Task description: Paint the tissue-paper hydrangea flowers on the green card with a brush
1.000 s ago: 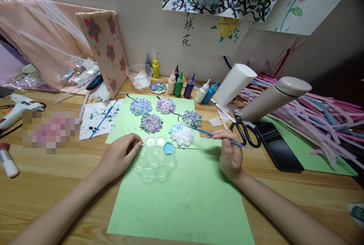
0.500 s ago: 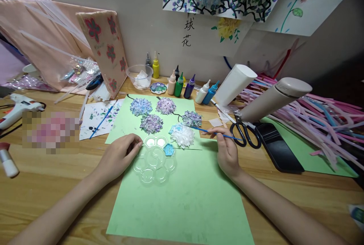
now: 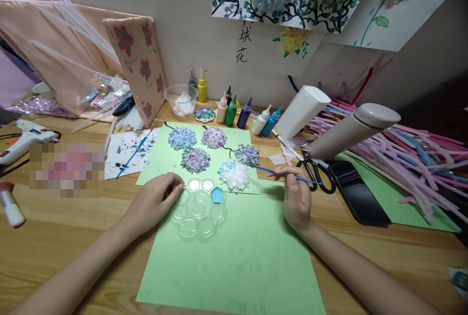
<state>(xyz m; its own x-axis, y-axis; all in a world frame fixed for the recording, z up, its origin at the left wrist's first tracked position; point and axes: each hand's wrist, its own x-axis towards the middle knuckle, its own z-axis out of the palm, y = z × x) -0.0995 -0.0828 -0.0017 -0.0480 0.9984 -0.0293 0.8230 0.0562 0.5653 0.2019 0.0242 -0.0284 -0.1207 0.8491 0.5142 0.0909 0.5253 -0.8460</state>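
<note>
My right hand point(image 3: 297, 198) pinches a thin blue paintbrush point(image 3: 272, 171) whose tip reaches a white tissue flower point(image 3: 234, 175) partly dabbed blue. My left hand point(image 3: 153, 200) is curled, its fingertips holding the edge of a clear flower-shaped palette point(image 3: 197, 206) with blue paint in one well point(image 3: 217, 195). The palette rests on a light green paper sheet point(image 3: 234, 256). Behind it, another green sheet point(image 3: 161, 159) carries several purple and blue tissue flowers point(image 3: 195, 159).
Paint bottles point(image 3: 237, 110) line the wall beside a clear bowl point(image 3: 180, 99). Black scissors point(image 3: 316, 173), a black tray point(image 3: 356, 190) and two tilted cylinders point(image 3: 347, 132) lie right, before a heap of straws point(image 3: 409, 154). Left: a spattered paper point(image 3: 124, 151), a second brush point(image 3: 133, 154), a glue gun point(image 3: 25, 139).
My right hand drew the brush slightly back to the right from the white flower. The left hand stayed on the palette. The view shifted a little.
</note>
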